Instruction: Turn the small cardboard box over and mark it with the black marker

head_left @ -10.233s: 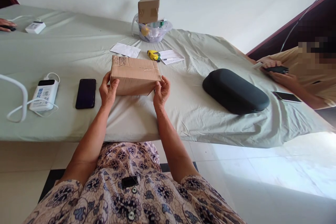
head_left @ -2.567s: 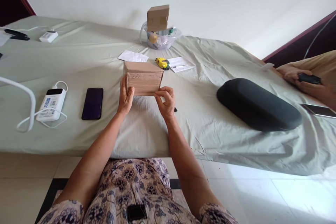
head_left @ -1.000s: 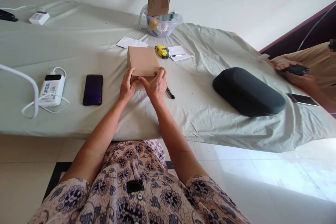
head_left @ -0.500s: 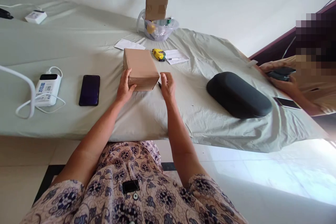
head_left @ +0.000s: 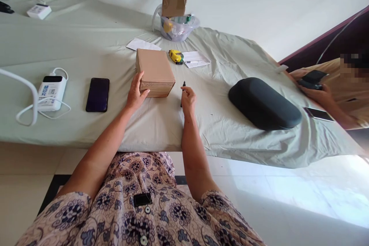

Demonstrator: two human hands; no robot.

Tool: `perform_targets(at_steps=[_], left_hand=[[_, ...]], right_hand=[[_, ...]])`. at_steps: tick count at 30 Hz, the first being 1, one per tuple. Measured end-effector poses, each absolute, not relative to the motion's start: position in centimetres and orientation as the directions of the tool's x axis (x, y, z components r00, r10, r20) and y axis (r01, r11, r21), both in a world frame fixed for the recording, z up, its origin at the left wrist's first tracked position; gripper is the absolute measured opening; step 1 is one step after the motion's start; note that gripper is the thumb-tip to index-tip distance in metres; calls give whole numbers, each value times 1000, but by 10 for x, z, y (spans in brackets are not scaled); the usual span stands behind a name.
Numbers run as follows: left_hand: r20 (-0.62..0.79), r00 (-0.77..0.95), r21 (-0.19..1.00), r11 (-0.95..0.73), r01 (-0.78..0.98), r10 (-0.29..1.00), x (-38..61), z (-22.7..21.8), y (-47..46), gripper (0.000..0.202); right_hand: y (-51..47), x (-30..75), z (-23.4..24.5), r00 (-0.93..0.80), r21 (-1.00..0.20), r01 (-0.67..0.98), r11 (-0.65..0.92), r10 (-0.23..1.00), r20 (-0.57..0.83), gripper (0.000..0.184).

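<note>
A closed cardboard box (head_left: 155,67) sits on the cloth-covered table in front of me. My left hand (head_left: 136,93) steadies it by the near left corner, fingers along the left side and thumb on the front face. Just right of the box, my right hand (head_left: 188,100) has its fingers closed around a slim black marker (head_left: 184,84). The marker's upper end points away from me; part of its body is covered by the fingers. Behind the box lie a yellow tape measure (head_left: 175,57) and a white paper (head_left: 197,59) with a pen on it.
A phone (head_left: 98,95) and a white power bank (head_left: 52,93) with cables lie left. A clear basket (head_left: 180,32) bearing another carton (head_left: 175,0) stands at the back. Right are a black case (head_left: 264,103), a second phone (head_left: 319,114) and another person's hands (head_left: 317,94) holding a dark device.
My right hand has left the box's right side, moved slightly down and right, and closed on the black marker. My left hand stays on the box. The view has shifted slightly.
</note>
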State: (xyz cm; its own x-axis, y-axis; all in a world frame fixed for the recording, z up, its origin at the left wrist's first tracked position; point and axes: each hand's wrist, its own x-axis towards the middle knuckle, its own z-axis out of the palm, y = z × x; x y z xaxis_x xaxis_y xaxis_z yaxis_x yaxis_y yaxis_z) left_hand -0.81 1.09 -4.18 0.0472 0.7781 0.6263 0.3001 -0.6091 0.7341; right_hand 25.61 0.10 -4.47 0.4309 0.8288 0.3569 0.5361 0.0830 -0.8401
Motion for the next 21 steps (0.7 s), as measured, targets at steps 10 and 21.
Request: perform_targets(at_steps=[10,21], left_hand=[[625,97,732,-625,270,774,-9,-46,12,83],[574,28,808,-572,138,818,-8,-49,12,75]], right_hand=[[-21,205,-13,205,-817,211,537,793,574,43],[-56,140,2,-334,-403,616,677,688,644,35]])
